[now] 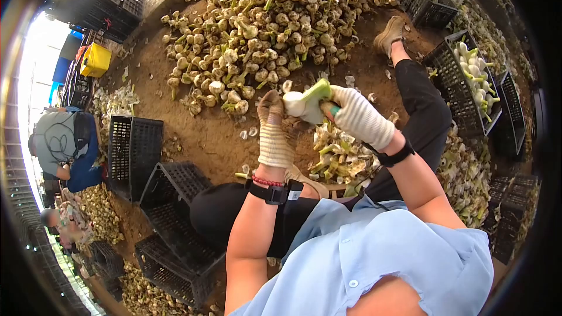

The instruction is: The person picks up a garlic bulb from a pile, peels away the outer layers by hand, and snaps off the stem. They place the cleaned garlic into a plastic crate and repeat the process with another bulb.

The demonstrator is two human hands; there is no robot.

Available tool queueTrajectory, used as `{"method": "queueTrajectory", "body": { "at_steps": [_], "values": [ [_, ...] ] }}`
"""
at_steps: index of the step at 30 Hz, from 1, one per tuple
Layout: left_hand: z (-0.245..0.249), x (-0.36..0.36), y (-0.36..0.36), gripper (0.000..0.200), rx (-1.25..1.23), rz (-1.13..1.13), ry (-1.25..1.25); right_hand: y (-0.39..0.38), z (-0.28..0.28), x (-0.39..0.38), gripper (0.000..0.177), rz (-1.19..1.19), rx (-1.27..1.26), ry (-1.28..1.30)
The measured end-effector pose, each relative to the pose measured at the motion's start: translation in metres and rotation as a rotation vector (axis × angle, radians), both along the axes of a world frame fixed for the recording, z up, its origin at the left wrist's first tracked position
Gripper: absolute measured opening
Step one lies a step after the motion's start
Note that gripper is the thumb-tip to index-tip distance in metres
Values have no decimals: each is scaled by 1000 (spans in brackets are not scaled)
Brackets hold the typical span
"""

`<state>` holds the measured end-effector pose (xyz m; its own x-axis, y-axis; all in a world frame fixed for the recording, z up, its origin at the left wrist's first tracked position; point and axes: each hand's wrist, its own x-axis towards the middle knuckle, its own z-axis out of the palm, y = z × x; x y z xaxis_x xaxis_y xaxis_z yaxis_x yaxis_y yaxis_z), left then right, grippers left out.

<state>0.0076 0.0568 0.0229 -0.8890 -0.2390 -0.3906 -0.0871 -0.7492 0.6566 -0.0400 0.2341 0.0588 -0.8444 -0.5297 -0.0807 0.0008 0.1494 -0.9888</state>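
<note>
A white garlic bulb (297,105) with a pale green stalk (318,89) is held in the air between my gloved hands. My left hand (273,129), in a knit glove with soiled brown fingertips, is closed against the root end of the bulb; its thumb is mostly hidden. On the stalk side, my right hand (358,116) wraps its fingers round the stalk. A teal patch shows by the right thumb, and I cannot make out what it is. Below my hands lies a heap of garlic peelings and cut stalks (339,155).
A big pile of untrimmed garlic (257,29) covers the dirt ahead. Cleaned garlic fills a black crate (448,73) at right. More black crates (175,199) stand left of my knee. A yellow container (96,60) is farther left, near a seated person (64,143).
</note>
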Motion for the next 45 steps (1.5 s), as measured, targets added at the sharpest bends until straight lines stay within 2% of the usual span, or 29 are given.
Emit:
{"method": "queueTrajectory", "body": {
  "at_steps": [1, 2, 3, 4, 5, 6, 7, 9, 10, 12, 13, 14, 15, 20, 22, 23, 26, 28, 29, 31, 32, 34, 35, 37, 39, 41, 43, 44, 45],
  "values": [
    [-36, -8, -10, 37, 7, -56, -11, 3, 5, 7, 19, -10, -72, 8],
    [-40, -15, -11, 33, 15, -115, -23, 5, 13, 13, 20, 94, -208, 14],
    [-46, -14, -3, 25, 15, -111, -44, 13, 11, 17, 22, 149, -62, -41],
    [-63, -20, 2, 23, -344, -24, 61, 13, 12, 17, 23, 113, -74, -139],
    [-43, -27, 11, 22, -702, 63, 176, 14, 13, 16, 25, 75, -86, -234],
    [-20, -17, 9, 20, -575, -104, -183, 16, 2, 12, 26, -15, -127, -179],
    [-68, -20, -8, 22, -938, -37, 2, 18, -15, 7, 26, -106, -166, -124],
    [6, -6, 11, 29, -669, -268, -16, 20, -31, 7, 27, -172, -111, -78],
    [-1, -6, 19, 35, -596, -232, 166, 15, -34, 12, 27, -161, -83, -17],
    [-11, -10, 19, 27, -554, -157, 35, 7, -32, 26, 28, -142, 63, 123],
    [-22, -12, 9, 25, -496, -91, -56, 6, -40, 26, 27, -92, -3, 122],
    [-25, -12, -3, 20, -328, -104, -90, 13, -31, 24, 26, -94, -27, -27],
    [-30, -9, -7, 22, -312, -33, -36, 21, -23, 21, 26, -93, -50, -175],
    [-10, -4, -20, 28, -313, -107, 84, 57, -61, -13, 28, -174, -105, -245],
    [-11, -4, -16, 30, -383, -127, 106, 52, -65, -21, 38, -6, 436, -6],
    [-7, -7, -13, 31, -453, -133, 138, 44, -68, -21, 50, -49, 615, 265],
    [-2, -3, -17, 33, -305, -148, 93, 22, -40, -25, 55, -59, 610, 283],
    [-5, -5, -23, 31, -185, -198, 58, 7, -31, -23, 58, 7, 168, 541],
    [-9, -7, -22, 31, -187, -199, 56, 3, -34, -22, 56, 8, 109, 639],
    [-16, -12, -14, 29, -260, -39, -70, -4, -29, -23, 47, 111, 135, 183],
    [-15, -13, -13, 25, -213, -25, -98, -2, -23, -23, 47, 111, 135, 183],
    [-52, -17, -32, 29, -116, 36, -181, 2, -3, -25, 38, 256, 240, -117],
    [-58, -20, -41, 32, -18, 98, -267, 8, 6, -17, 32, 284, -8, -145],
    [-54, -23, -48, 34, 280, 90, -388, 23, 3, -10, 29, 390, -187, -230],
    [-47, -20, -52, 32, 265, -20, -287, 33, 0, -16, 30, 454, -72, -292],
    [-33, -22, -45, 32, 234, -27, -283, 33, -39, -26, 36, 419, 286, 70],
    [-24, -26, -35, 32, 214, -22, -282, 20, -44, -24, 42, 198, 724, 266],
    [-21, -26, -30, 32, 136, 3, -322, 10, -52, -29, 45, 114, 398, 344],
    [-21, -27, -27, 32, 55, 27, -359, 3, -54, -31, 45, 118, 399, 336]
  ]
}}
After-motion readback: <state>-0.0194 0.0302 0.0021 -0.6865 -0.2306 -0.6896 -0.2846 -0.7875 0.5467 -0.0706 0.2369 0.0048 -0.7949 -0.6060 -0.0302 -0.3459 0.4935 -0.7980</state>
